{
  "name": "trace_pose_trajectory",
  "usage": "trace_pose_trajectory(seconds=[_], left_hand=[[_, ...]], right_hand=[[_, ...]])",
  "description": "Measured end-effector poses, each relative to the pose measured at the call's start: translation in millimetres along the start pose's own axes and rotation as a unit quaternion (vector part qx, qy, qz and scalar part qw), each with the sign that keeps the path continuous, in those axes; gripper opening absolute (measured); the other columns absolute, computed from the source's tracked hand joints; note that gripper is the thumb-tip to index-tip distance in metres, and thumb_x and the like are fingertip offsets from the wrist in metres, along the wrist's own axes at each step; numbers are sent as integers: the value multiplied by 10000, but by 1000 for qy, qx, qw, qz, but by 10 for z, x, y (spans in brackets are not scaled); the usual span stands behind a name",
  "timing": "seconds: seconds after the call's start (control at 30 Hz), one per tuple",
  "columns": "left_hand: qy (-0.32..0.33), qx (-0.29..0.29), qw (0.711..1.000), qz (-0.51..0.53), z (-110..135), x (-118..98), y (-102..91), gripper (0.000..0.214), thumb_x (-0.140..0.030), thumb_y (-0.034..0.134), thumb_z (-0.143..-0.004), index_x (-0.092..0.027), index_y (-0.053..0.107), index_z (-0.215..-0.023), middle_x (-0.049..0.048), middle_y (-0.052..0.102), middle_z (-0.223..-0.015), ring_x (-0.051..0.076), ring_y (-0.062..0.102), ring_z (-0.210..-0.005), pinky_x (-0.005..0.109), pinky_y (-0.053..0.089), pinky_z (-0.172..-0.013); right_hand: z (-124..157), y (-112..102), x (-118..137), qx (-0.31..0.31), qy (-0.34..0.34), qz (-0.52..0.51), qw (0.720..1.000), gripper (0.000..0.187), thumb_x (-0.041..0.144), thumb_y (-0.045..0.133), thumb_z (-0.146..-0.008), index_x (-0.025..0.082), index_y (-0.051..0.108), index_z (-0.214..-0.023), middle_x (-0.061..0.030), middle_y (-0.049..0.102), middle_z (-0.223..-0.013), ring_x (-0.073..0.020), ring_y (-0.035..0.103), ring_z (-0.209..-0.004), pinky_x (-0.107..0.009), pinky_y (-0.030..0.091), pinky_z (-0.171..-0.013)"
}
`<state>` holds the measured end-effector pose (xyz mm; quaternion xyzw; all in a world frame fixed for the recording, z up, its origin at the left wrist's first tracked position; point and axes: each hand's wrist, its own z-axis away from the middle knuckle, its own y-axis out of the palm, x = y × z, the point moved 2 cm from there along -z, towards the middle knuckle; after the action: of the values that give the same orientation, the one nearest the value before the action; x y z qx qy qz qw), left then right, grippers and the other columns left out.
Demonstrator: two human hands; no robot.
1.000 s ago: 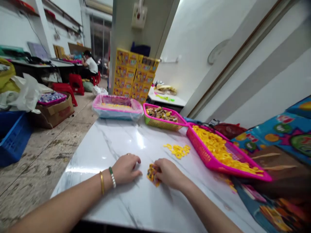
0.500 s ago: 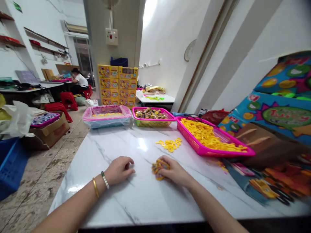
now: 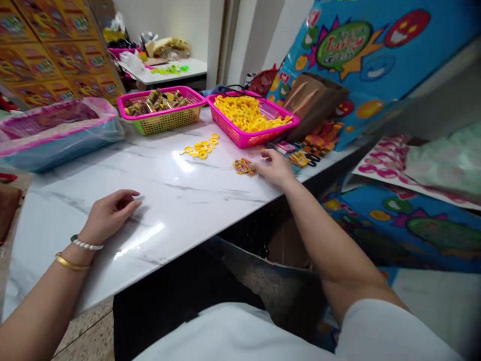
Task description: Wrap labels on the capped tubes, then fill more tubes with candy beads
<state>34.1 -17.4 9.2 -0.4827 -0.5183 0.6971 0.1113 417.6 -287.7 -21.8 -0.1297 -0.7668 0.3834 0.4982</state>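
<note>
My right hand (image 3: 275,168) lies on the white marble table (image 3: 180,190), its fingers touching a small cluster of yellow and multicoloured pieces (image 3: 244,166). Whether the fingers grip the cluster or only rest beside it I cannot tell. My left hand (image 3: 111,214) rests on the table nearer to me, fingers loosely curled, with nothing seen in it; a pearl and a gold bracelet sit on its wrist. A small heap of yellow rings (image 3: 200,147) lies loose further back on the table.
A pink basket (image 3: 248,138) full of yellow rings, a green-and-pink basket (image 3: 165,120) of brownish items and a bag-lined blue-and-pink tray (image 3: 56,135) stand along the far edge. Colourful printed cards (image 3: 349,50) lean at the right. Yellow boxes (image 3: 48,55) are stacked behind.
The view has swung right and down, showing my lap and the table's near edge. My right hand with the small cluster has slid right, toward the pink basket. My left hand stayed put.
</note>
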Motion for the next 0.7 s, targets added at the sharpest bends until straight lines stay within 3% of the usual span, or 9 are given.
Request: trace_pose_trajectory(seconds=[0.1, 0.17, 0.27, 0.33, 0.4, 0.5, 0.57, 0.63, 0.7], left_hand=[[-48, -19, 998, 23, -22, -5, -30, 341, -570, 564, -867, -302, 623, -1069, -79, 679, -870, 127, 572, -820, 224, 446, -764], [-64, -30, 996, 52, -31, -11, -20, 326, -557, 603, -850, -293, 644, -1037, -73, 680, -865, 127, 563, -824, 228, 437, -757], [-53, -2, 991, 124, -1, -85, 88, 342, -539, 640, -840, -264, 661, -1042, -40, 671, -857, 127, 556, -786, 240, 441, -715], [-20, 30, 984, 175, 64, -199, 211, 385, -550, 669, -814, -232, 678, -1030, -3, 675, -846, 140, 569, -765, 253, 459, -683], [25, 68, 975, 210, 162, -350, 332, 388, -546, 671, -811, -207, 692, -999, 30, 683, -829, 161, 600, -767, 272, 489, -682], [94, 120, 971, 184, 280, -537, 385, 320, -492, 632, -859, -197, 694, -964, 50, 701, -830, 184, 641, -786, 300, 524, -717], [141, 80, 982, 97, 245, -551, 261, 287, -460, 639, -861, -196, 694, -959, 53, 708, -860, 184, 643, -787, 294, 528, -707], [160, -33, 986, -18, 81, -445, -6, 301, -458, 638, -860, -196, 683, -1000, 58, 701, -929, 182, 632, -797, 283, 523, -676], [134, -169, 968, -126, -175, -231, -392, 359, -470, 612, -872, -180, 651, -1080, 76, 676, -1028, 196, 627, -855, 298, 531, -700]], right_hand=[[291, -176, -228, -87, -29, -11, 996, 306, 319, 682, -785, 160, 697, -1046, -122, 725, -1076, -251, 664, -937, -389, 524, -856], [614, -284, -370, -155, -52, -29, 986, 219, 307, 624, -841, 174, 713, -991, -100, 729, -1017, -223, 667, -893, -360, 526, -846], [1189, -334, -611, -221, -65, -35, 972, 182, 317, 584, -884, 199, 713, -934, -81, 720, -979, -214, 661, -922, -360, 515, -893], [1543, -257, -813, -197, -19, -46, 979, 193, 346, 588, -873, 201, 710, -914, -82, 723, -977, -218, 664, -932, -367, 520, -888], [1838, -122, -1009, -136, 50, -65, 987, 246, 388, 578, -857, 186, 712, -902, -89, 739, -939, -215, 683, -856, -361, 543, -817], [2137, 39, -1154, -50, 88, -95, 990, 296, 429, 576, -829, 174, 725, -840, -78, 757, -794, -202, 693, -681, -328, 557, -675], [2235, 56, -1124, -13, 64, -108, 992, 276, 433, 606, -804, 192, 739, -797, -67, 761, -748, -205, 694, -629, -317, 559, -630], [2261, 17, -1045, 8, 34, -108, 993, 278, 461, 607, -813, 225, 753, -828, -71, 779, -823, -228, 725, -706, -326, 580, -673], [2211, -25, -962, -12, 8, -90, 996, 263, 504, 627, -795, 296, 762, -881, -56, 782, -898, -264, 744, -806, -355, 606, -734]])
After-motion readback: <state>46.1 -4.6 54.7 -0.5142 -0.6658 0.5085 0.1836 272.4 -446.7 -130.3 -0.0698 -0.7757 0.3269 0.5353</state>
